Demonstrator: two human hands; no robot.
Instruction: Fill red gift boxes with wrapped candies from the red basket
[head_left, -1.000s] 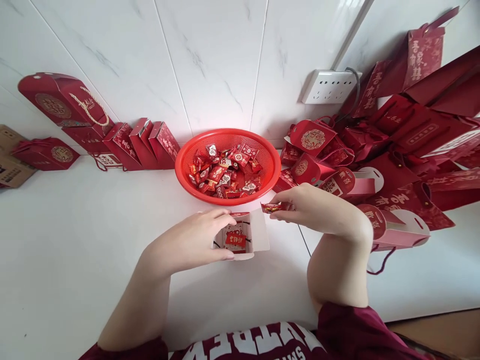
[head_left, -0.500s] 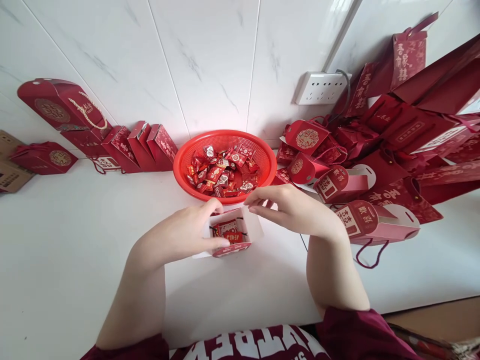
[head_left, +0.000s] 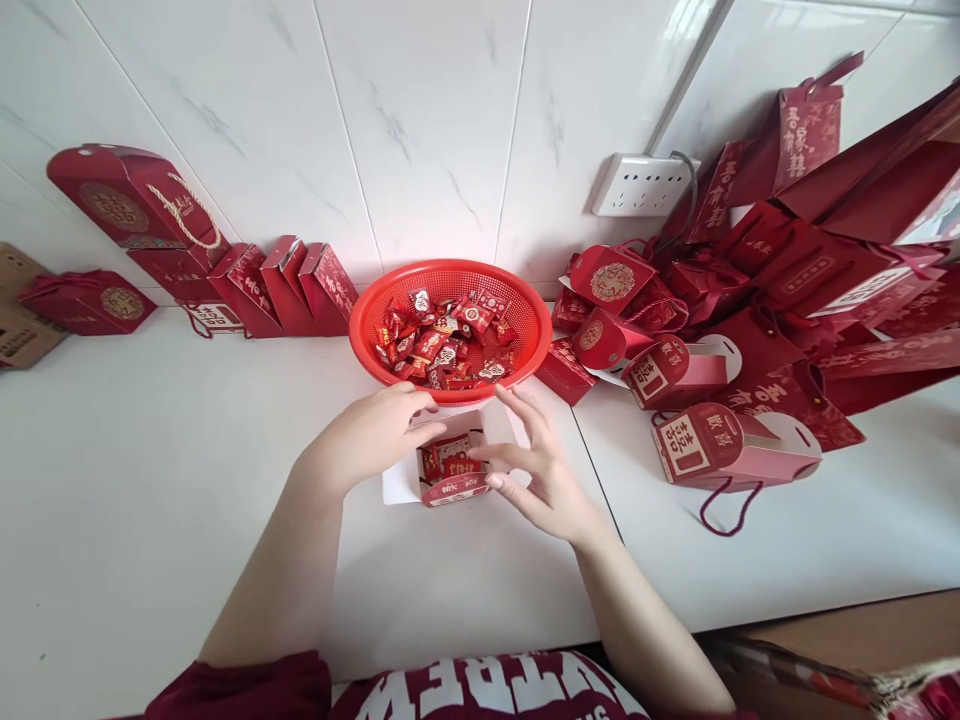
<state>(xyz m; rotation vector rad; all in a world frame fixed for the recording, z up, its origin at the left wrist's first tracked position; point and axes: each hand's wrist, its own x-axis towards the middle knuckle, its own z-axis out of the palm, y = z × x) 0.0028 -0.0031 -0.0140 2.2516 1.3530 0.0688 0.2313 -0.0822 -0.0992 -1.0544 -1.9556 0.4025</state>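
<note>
A small red paper gift box (head_left: 454, 490) with its top folded open stands on the white counter in front of me, wrapped red sweets (head_left: 454, 460) lying inside. My left hand (head_left: 379, 432) is at the box's back left edge, thumb apart from the fingers; whether it touches the wall I cannot tell. On the right side my right hand (head_left: 546, 468) spreads its fingers over the box's edge, thumb near the front wall. Just behind the box sits a red plastic colander (head_left: 360, 345) holding many wrapped sweets (head_left: 450, 340).
Several red gift boxes (head_left: 326, 290) line the wall at left, by a cardboard carton (head_left: 26, 325). More red boxes (head_left: 735, 440) and bags (head_left: 810, 130) crowd the right side. A power socket (head_left: 641, 185) is on the tiled wall (head_left: 435, 120).
My right hand has turned and come down to the box's right side, fingers spreading. My left thumb has drawn back from the front wall toward the rear. The view has shifted slightly.
</note>
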